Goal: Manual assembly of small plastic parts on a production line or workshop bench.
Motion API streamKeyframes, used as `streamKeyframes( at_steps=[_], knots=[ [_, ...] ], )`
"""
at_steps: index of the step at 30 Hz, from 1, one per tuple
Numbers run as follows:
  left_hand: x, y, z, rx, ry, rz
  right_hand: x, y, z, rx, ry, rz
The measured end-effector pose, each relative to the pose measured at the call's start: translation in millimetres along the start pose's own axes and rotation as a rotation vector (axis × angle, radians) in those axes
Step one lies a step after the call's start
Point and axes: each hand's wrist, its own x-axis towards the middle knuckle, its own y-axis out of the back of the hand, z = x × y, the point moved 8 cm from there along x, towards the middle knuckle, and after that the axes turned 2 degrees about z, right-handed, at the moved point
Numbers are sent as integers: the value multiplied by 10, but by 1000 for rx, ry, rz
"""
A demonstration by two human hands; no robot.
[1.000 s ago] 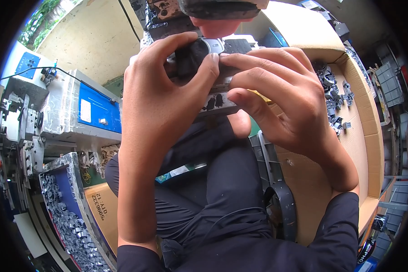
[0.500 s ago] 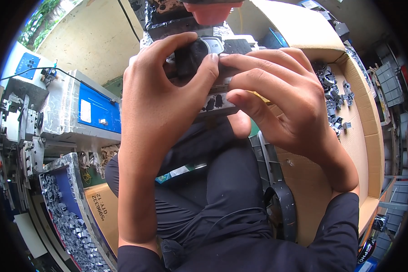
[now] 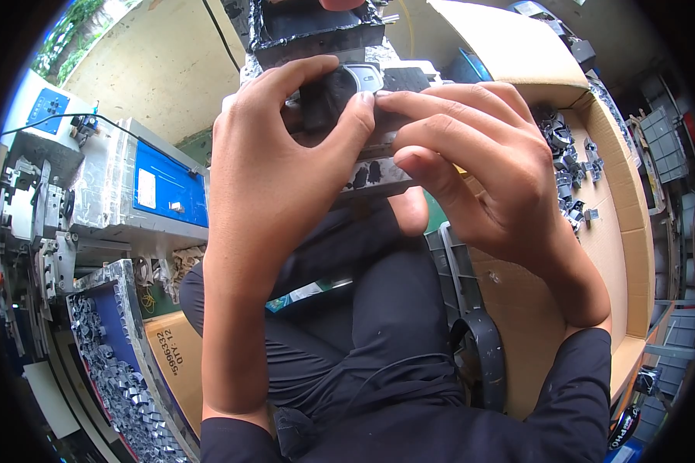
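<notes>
Pink pad (image 3: 341, 4) has drawn back beyond the black holder (image 3: 317, 106), leaving clearance. At the holder's right, left hand (image 3: 274, 162) pinches the grey part (image 3: 367, 78); right hand (image 3: 495, 158), unclenched, touches its edge.

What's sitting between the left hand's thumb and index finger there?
In the head view, a black block and a light grey part show between the thumb and index finger of the left hand, the grey part farther right.
</notes>
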Motion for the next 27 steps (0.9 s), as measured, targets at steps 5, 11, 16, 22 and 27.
streamKeyframes(
  at_steps=[5, 11, 16, 22, 27],
  knots=[
    [4, 0, 13, -18, -14, 7, -1, -1, -3, -4, 9, 0],
    [2, -3, 8, 0, -18, 6, -3, -5, 3, -7, 9, 2],
    [5, -2, 6, -16, -20, 12, -3, -10, -4, -6, 12, 5],
    [1, -4, 5, -28, 0, -11, 19, 60, -48, -19, 64, 40],
    [-1, 13, 32, 0, -36, 2, -25, 150, 7, 427, 34, 178]
  ],
)
